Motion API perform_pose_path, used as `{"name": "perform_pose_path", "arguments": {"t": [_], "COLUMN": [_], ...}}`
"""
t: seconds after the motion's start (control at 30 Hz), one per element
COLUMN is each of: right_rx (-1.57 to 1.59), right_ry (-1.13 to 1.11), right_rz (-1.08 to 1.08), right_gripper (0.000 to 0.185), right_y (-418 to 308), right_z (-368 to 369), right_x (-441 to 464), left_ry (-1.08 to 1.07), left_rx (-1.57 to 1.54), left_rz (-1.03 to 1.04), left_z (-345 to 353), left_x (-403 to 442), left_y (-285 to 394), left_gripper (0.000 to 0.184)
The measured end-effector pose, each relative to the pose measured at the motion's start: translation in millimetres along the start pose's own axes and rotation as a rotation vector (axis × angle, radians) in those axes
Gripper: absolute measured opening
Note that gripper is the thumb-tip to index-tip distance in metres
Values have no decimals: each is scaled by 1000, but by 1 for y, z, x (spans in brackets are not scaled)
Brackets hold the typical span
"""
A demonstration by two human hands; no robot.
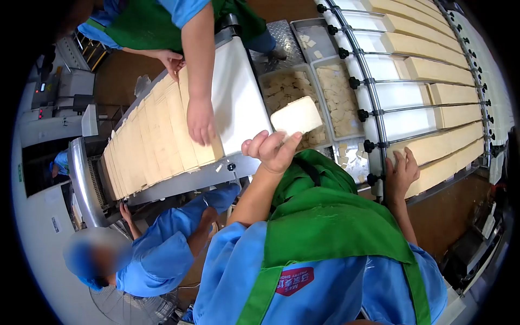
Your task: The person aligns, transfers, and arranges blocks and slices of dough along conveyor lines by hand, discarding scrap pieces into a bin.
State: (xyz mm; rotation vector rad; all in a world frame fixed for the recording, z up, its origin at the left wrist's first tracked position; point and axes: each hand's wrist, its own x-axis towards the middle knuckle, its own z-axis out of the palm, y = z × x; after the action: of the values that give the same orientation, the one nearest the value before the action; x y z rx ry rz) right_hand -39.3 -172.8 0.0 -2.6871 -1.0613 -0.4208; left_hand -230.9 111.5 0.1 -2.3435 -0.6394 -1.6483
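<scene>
My left hand (273,153) pinches a pale, flat slice of bread (297,116) between thumb and fingers, held up above bins of scraps. My right hand (402,174) lies at the near end of a long bread row (441,145) on the right-hand conveyor, beside the metal rail (374,97). Its fingers are apart and touch the bread; no grip on it shows. More long bread rows (428,70) lie between the thin crossbars of that conveyor.
Bins of bread scraps (339,97) stand between the two conveyors. On the left conveyor (238,81), a co-worker's hand (201,120) presses on packed bread rows (157,130). Another person in blue (162,252) crouches at lower left. Black knobs (355,82) stick out from the rail.
</scene>
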Motion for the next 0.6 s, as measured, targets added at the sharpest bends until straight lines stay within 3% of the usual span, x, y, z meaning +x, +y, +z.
{"name": "perform_pose_path", "arguments": {"t": [0.13,0.23,0.6], "right_rx": [3,1,-86], "right_ry": [13,37,144], "right_rz": [-3,-11,9], "right_gripper": [36,36,21], "right_y": [0,3,13], "right_z": [1,5,16], "right_x": [1,-1,2], "left_ry": [52,-50,95], "left_rx": [-44,-231,-200], "left_rz": [-54,-216,-299], "left_z": [-3,-8,-11], "left_x": [7,15,15], "left_y": [5,5,-12], "left_gripper": [26,40,36]}}
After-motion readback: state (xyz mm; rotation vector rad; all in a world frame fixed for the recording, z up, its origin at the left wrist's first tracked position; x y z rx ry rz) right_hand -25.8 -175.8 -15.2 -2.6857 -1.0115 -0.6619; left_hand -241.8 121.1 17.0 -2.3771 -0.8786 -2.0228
